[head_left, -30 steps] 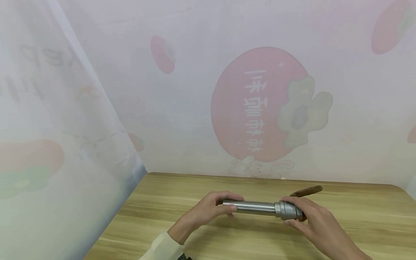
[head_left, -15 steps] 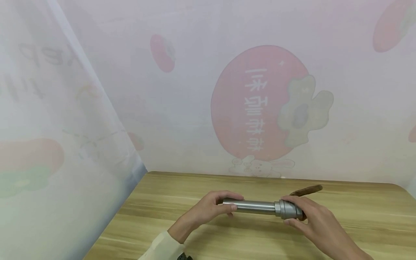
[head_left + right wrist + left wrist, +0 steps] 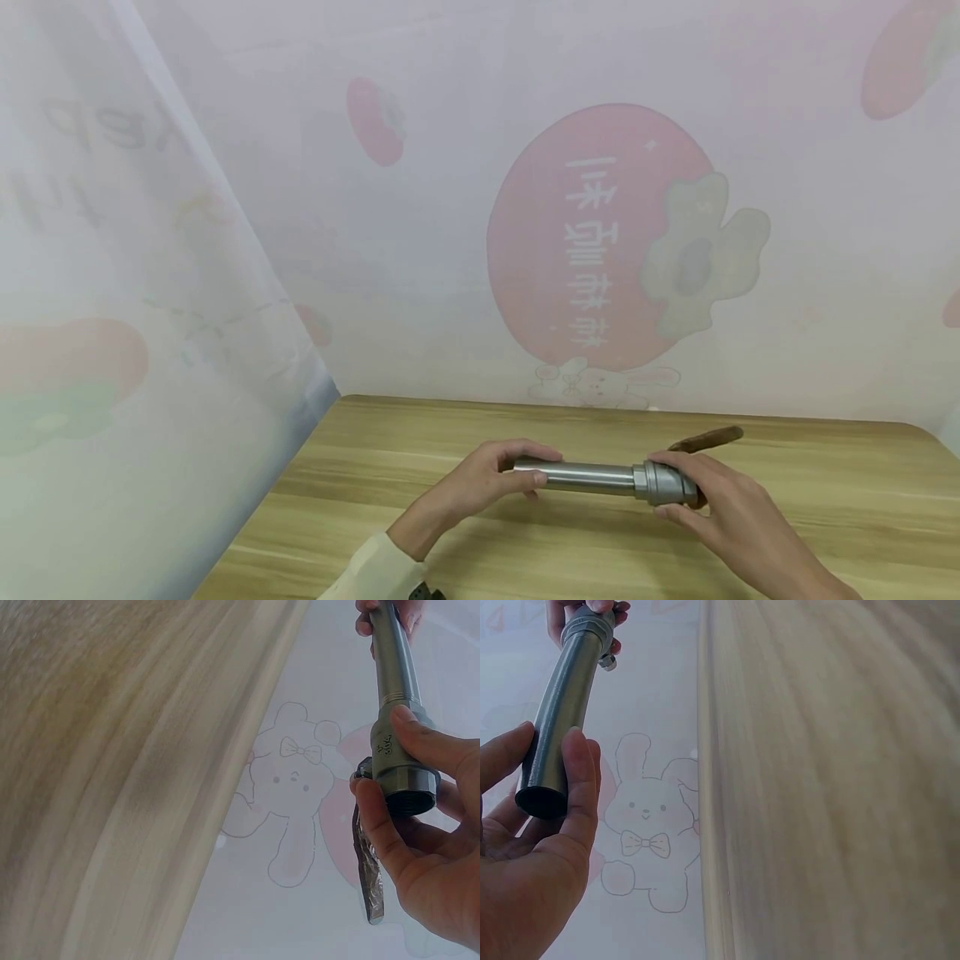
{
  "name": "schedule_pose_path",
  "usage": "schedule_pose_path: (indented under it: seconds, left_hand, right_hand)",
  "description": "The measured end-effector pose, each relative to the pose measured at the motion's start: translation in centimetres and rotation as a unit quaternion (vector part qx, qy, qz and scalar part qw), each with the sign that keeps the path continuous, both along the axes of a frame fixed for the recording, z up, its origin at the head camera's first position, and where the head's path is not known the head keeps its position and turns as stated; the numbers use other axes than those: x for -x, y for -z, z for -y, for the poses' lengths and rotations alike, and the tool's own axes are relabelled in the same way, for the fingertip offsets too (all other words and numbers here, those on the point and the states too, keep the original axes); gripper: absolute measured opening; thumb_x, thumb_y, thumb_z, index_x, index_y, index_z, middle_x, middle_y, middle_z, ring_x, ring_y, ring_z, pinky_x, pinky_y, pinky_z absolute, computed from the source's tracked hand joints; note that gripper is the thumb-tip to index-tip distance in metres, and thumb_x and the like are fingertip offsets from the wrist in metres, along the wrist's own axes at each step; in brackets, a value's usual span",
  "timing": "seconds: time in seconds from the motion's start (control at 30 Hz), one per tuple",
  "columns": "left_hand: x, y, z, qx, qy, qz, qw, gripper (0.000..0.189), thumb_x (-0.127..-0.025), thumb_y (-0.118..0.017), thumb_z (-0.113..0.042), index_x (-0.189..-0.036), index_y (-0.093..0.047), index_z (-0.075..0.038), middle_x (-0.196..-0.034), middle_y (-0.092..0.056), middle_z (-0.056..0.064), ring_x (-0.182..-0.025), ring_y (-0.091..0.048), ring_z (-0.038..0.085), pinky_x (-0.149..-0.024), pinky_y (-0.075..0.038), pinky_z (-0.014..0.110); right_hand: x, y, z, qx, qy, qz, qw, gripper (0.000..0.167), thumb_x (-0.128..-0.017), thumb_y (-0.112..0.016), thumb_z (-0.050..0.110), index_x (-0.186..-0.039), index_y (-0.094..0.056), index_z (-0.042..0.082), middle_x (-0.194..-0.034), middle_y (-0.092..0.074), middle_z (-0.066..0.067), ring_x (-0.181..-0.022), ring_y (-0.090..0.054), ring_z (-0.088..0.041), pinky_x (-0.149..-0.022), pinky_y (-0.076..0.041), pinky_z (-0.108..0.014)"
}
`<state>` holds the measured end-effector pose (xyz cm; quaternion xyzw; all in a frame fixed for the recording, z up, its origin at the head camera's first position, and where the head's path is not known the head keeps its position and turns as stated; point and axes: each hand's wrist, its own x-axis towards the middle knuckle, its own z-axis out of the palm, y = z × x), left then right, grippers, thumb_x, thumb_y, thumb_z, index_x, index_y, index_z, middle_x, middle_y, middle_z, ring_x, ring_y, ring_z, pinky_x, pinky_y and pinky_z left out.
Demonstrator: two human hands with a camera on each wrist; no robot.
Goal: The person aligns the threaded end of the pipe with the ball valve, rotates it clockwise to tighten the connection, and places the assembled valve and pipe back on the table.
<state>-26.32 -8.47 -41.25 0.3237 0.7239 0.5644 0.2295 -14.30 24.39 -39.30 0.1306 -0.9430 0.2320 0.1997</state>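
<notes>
A smooth steel pipe (image 3: 592, 477) lies level between the two hands, its right end joined to a grey metal ball valve (image 3: 663, 483). The left hand (image 3: 472, 492) grips the pipe near its left end, thumb on the near side. In the left wrist view, the pipe's dark end (image 3: 541, 802) shows between thumb and fingers. The right hand (image 3: 731, 512) holds the valve body by its outer end. A thin brown lever handle (image 3: 712, 440) sticks out behind that hand. In the right wrist view, the valve's threaded opening (image 3: 411, 802) faces the palm, and the lever looks wrapped in shiny film.
Beneath the hands is a wood-grain table (image 3: 390, 433) with rounded back corners. A pale printed curtain (image 3: 435, 250) hangs along its back edge, and another curtain (image 3: 150, 375) closes off the left side. A light sleeve (image 3: 378, 571) covers the left forearm.
</notes>
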Motion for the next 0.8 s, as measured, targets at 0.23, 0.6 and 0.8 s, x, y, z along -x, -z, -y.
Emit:
schedule_pose_path:
  seconds: [0.23,0.6,0.8]
  left_hand:
    - [-0.13,0.0,0.0,-0.003,0.0,0.0,1.0,0.036,-0.108,-0.07,-0.025,-0.143,-0.072,-0.019,-0.137,-0.072,0.003,-0.117,-0.068,0.05,-0.096,-0.06,0.028]
    - [-0.03,0.15,-0.01,-0.006,0.001,0.003,1.0,0.034,-0.108,-0.07,-0.025,-0.141,-0.073,-0.021,-0.136,-0.073,0.003,-0.116,-0.069,0.051,-0.096,-0.06,0.028]
    - [0.08,0.08,0.06,0.003,0.0,-0.002,1.0,0.036,-0.107,-0.07,-0.028,-0.143,-0.072,-0.022,-0.134,-0.073,0.002,-0.112,-0.072,0.038,-0.099,-0.058,0.028]
  right_hand:
    - [0.0,0.01,-0.02,0.002,-0.003,0.0,1.0,0.058,-0.08,-0.097,0.027,-0.133,-0.073,0.024,-0.121,-0.078,0.008,-0.095,-0.068,-0.003,-0.073,-0.059,-0.026]
    - [0.04,0.06,-0.06,-0.002,-0.006,-0.008,0.9999,0.059,-0.079,-0.098,0.026,-0.133,-0.073,0.024,-0.121,-0.078,0.007,-0.095,-0.068,-0.003,-0.073,-0.059,-0.026]
    - [0.06,0.08,-0.08,-0.002,-0.007,-0.015,0.9999,0.058,-0.079,-0.098,0.025,-0.132,-0.074,0.023,-0.121,-0.078,0.007,-0.097,-0.07,-0.005,-0.074,-0.06,-0.027]
